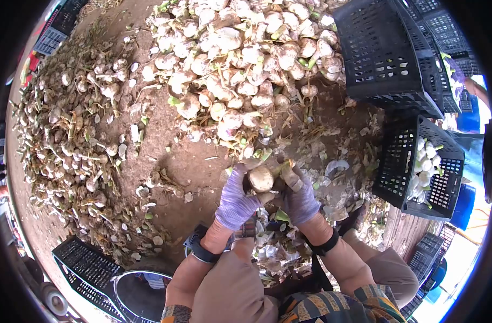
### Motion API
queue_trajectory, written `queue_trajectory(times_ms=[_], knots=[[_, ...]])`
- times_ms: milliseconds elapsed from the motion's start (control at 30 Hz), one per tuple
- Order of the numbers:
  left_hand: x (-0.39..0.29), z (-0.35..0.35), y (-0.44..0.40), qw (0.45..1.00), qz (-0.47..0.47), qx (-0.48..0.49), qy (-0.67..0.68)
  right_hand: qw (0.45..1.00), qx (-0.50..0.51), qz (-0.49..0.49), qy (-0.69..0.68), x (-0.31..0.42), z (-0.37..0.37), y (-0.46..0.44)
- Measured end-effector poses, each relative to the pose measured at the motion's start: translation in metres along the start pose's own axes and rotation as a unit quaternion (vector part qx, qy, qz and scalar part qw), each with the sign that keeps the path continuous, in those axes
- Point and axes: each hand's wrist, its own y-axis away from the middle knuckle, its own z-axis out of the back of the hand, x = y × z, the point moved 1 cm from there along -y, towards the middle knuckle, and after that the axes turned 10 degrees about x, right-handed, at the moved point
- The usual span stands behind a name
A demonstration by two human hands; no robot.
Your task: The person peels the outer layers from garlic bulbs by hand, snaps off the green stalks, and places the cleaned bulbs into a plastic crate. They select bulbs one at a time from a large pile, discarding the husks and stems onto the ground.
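Observation:
A pale garlic bulb (261,178) sits between my two gloved hands, above the ground in front of my knees. My left hand (238,192), in a purple glove with dirty fingertips, is closed around the bulb's left side. On the other side my right hand (300,195), gloved the same way, has its fingers closed at the bulb's yellowish-green stem (287,164). Part of the bulb is hidden by my fingers. Just beyond my hands lies a large heap of garlic bulbs (230,70), many with short stems.
To the left spreads another pile of smaller, dirtier garlic (68,145). Black crates (376,48) stand at the upper right; a tilted crate (399,167) holds whiter bulbs (426,167). A bucket (141,296) and another black crate (87,269) are at the lower left. Papery skins (278,250) litter the ground.

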Motion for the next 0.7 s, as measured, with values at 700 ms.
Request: queue_trajectory(times_ms=[700], knots=[[-0.007, 0.000, -0.003, 0.924, 0.074, 0.004, 0.376, 0.944, 0.113, 0.076, 0.300, 0.025, 0.005, -0.005]])
